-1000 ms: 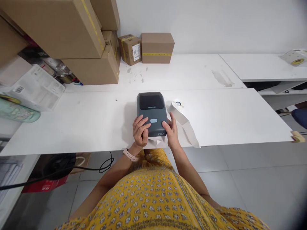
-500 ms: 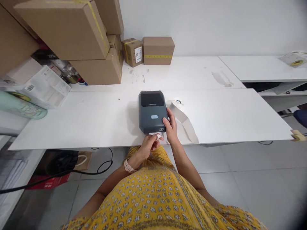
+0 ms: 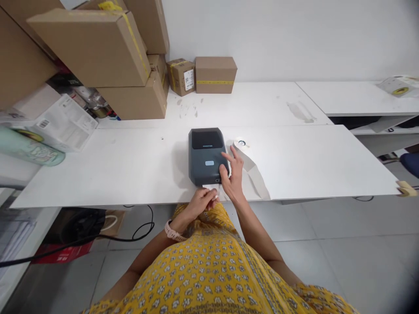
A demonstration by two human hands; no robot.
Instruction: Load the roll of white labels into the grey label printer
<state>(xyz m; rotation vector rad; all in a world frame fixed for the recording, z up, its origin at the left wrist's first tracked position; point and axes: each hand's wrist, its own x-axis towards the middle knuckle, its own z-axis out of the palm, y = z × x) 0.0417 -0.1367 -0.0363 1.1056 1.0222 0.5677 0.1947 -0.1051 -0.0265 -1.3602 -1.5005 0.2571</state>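
Head view: the label printer [image 3: 207, 155] sits on the white surface [image 3: 131, 174], near its front edge. The left hand [image 3: 202, 201] pinches the paper label [image 3: 211, 188] at the printer's front slot. The right hand [image 3: 233, 174], fingers spread, touches the printer's right front corner. This looks like pulling the label free, and a clean tear wants the printer steadied.

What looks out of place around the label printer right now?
The label roll lies outside the printer, its paper strip unwound loose toward the front table edge. A grey smear marks the rear tabletop.
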